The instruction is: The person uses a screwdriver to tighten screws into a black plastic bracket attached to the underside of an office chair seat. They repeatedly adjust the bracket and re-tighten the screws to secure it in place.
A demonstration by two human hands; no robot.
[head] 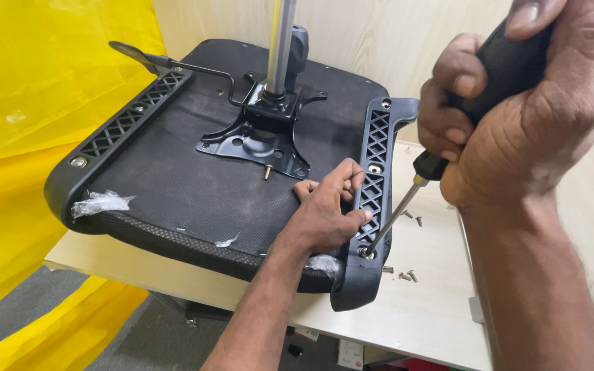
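Head view, starting at the fingers: the right hand, in the upper right of the frame, is clenched in a full fist around the black handle of a screwdriver, thumb pressed over the top end of the handle and knuckles turned toward the camera. The wrist is bent so the tool slants down and to the left; its metal shaft runs to a screw seated at the lower end of the black plastic armrest bracket, right of centre. The right forearm drops from the fist to the lower right corner.

The left hand, in the centre, lies palm down on the underside of the chair seat, its fingers curled and hooked into the lattice openings of the bracket, gripping it just above the screwdriver tip. Its forearm reaches up from the bottom edge.

The upturned seat rests on a light wooden table, occupying the middle and left of the frame. A black metal mounting plate with a chrome gas-lift column stands at its centre, a lever juts to the upper left, and a second bracket runs along the left edge. Loose screws lie on the table just right of the bracket. Yellow sheeting fills the left side.
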